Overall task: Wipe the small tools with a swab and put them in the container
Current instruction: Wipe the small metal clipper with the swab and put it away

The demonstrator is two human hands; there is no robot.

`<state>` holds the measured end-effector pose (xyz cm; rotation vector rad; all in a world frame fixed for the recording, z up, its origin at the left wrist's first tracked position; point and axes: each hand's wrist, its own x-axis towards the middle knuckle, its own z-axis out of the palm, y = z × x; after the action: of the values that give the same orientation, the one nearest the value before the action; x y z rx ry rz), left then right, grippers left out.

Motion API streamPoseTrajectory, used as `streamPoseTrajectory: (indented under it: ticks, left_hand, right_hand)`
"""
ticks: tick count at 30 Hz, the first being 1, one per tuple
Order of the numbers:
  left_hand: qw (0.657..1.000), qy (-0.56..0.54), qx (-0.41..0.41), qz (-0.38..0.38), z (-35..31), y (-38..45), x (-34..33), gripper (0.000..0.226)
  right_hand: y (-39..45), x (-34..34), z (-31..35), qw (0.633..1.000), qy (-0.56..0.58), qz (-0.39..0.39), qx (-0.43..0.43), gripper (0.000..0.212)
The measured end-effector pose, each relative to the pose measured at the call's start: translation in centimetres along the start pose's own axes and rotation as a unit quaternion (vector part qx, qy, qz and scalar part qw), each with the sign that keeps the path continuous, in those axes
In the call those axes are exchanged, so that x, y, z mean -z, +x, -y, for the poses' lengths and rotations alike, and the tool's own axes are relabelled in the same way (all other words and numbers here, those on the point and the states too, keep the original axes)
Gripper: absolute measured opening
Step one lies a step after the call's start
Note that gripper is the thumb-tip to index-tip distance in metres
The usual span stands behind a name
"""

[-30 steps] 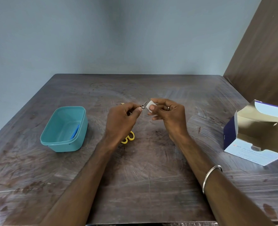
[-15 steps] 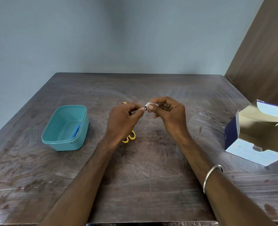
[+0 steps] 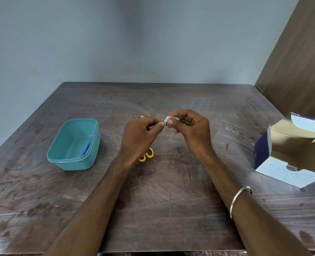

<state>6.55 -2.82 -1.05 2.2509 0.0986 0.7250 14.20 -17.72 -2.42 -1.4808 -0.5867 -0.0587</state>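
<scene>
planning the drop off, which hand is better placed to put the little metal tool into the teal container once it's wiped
Left, probably. The left hand already pinches the small metal tool, and the teal container sits on its side of the table. The right hand holds the white swab and would have to cross over.

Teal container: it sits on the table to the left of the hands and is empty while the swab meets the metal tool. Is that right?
Not quite. The head view shows the teal container is not empty: a blue item lies inside against its right wall. The rest holds: it sits left of the hands, the right hand pinching the white swab against the small metal tool held by the left hand.
</scene>
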Motion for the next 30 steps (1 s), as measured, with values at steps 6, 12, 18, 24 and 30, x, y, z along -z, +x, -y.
streamPoseTrajectory:
  ticks: [6,12,18,24,30]
  left_hand:
    - [1.000,-0.007,0.000,0.000,0.17,0.07,-0.03,0.013]
    - [1.000,-0.018,0.010,0.003,0.22,0.06,-0.07,0.014]
    - [1.000,-0.018,0.006,0.006,0.13,0.00,-0.10,0.014]
    - [1.000,-0.013,0.006,0.006,0.18,0.05,-0.11,0.014]
    - [1.000,-0.021,0.014,-0.002,0.12,0.00,-0.17,0.015]
  right_hand:
    - [0.00,-0.04,-0.10,1.000,-0.021,0.000,0.012,0.014]
    - [-0.04,-0.04,-0.27,0.999,-0.037,-0.005,0.009,0.015]
    - [-0.09,-0.12,-0.33,0.998,-0.060,-0.007,0.016,0.019]
    - [-0.05,-0.07,-0.30,0.997,-0.069,-0.004,0.016,0.019]
    - [0.04,0.10,-0.43,0.997,-0.082,-0.002,0.016,0.017]
